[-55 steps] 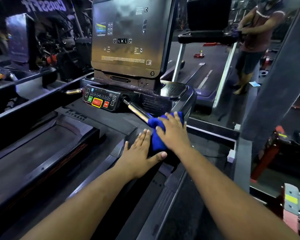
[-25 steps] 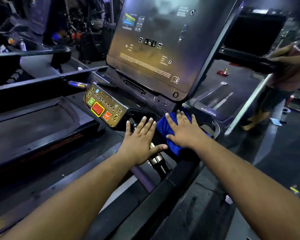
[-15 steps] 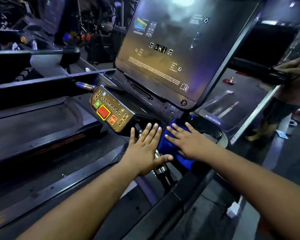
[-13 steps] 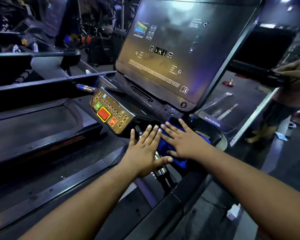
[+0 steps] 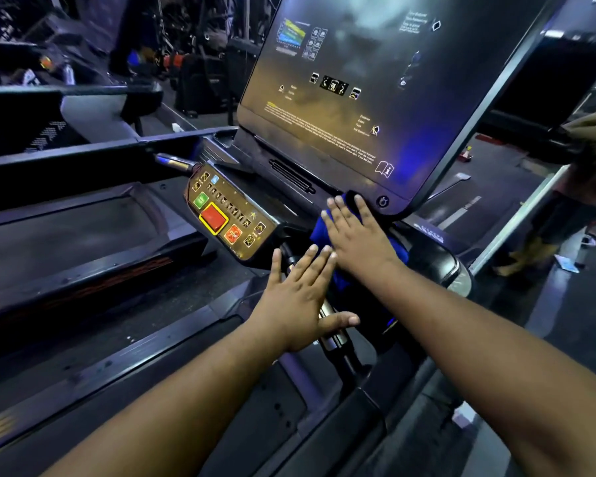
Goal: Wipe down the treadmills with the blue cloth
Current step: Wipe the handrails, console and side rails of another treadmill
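Note:
The treadmill's big dark console screen (image 5: pixel 375 84) fills the upper middle, with a button panel (image 5: pixel 227 218) carrying a red stop key below it to the left. My right hand (image 5: pixel 355 235) lies flat with straight fingers on the blue cloth (image 5: pixel 319 230), pressing it against the ledge just under the screen's lower edge. Most of the cloth is hidden under that hand. My left hand (image 5: pixel 300 297) rests flat, fingers spread, over the metal grip bar (image 5: pixel 329 325) below the panel.
The belt of a neighbouring treadmill (image 5: pixel 69 235) runs along the left. Another person (image 5: pixel 585 187) stands at the treadmill on the right. A round cup holder (image 5: pixel 441 266) sits right of my right hand. Gym gear crowds the far left background.
My right hand has slid the blue cloth forward and up, from the tray edge to the ledge under the screen. My left hand has stayed on the grip bar.

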`<state>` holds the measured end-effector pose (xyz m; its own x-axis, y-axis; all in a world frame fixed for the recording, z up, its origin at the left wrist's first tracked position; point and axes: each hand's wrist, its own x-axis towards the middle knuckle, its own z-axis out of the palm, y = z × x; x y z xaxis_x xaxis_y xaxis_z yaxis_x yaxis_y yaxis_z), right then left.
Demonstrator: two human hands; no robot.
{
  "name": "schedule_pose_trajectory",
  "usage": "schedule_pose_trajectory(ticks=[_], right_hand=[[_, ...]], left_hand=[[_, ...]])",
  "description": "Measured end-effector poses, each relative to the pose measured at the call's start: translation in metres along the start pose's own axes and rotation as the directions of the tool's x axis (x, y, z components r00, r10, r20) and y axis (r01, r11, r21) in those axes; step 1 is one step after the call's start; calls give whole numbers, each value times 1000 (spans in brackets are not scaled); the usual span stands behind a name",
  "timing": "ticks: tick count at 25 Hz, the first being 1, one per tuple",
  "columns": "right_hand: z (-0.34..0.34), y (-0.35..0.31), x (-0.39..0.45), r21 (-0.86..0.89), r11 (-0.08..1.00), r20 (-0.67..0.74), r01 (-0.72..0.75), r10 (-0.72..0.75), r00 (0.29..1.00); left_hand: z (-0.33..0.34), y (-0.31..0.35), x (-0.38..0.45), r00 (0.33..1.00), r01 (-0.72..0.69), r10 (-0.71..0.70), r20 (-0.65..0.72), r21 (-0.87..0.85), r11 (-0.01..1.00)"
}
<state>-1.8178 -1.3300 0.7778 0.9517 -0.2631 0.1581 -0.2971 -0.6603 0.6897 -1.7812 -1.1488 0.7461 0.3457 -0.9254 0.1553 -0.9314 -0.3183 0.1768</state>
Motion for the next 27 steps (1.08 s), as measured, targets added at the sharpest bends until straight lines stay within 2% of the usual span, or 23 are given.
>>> schedule_pose_trajectory(ticks=[3,6,8,10,13,15,17,19,20,21,22,24,25,27], right_hand=[[-4,10,2,-37,999,62,37,-35,997],[9,13,-48,72,996,56,42,-46,997],[13,17,-71,179,976,83,126,-143,986],[15,20,-70,204,953,100,224,-248,964],[10,12,-45,162,969,44,186,-196,980],[9,-6,-44,139,977,112,164,-180,977],[5,-11,-55,158,934,159,321,-345,925],[-2,5,-65,274,841,154,467,-518,842],[-7,16,-67,314,806,162,501,-566,808],[-13,25,-67,330,793,122,513,-574,809],[-16,33,-61,329,804,-6,496,-523,852],[-21,40,-42,322,873,-304,366,-271,913],[-22,39,-26,315,913,-371,261,-135,919],[-26,31,11,271,956,-370,110,-2,929]], left_hand=[[3,0,0,1000,-3,3,15,-15,1000],[5,2,-3,1000,1,-1,2,13,1000],[5,2,-4,1000,8,-8,-2,1,1000],[4,1,-4,1000,8,-8,11,-21,1000],[3,0,-2,1000,0,1,22,-34,999],[4,-1,-2,1000,1,-1,12,-39,999],[3,1,-4,1000,-8,9,9,-50,999],[2,0,-4,1000,-19,19,16,-31,999],[0,-2,-4,1000,-22,22,13,1,1000],[-2,-7,-2,1000,-17,17,-1,46,999],[-6,-13,0,1000,5,-2,-24,88,996],[-11,-26,5,996,72,-64,-61,132,989],[-12,-30,7,994,93,-85,-67,135,986],[-9,-32,7,991,119,-111,-74,113,987]])
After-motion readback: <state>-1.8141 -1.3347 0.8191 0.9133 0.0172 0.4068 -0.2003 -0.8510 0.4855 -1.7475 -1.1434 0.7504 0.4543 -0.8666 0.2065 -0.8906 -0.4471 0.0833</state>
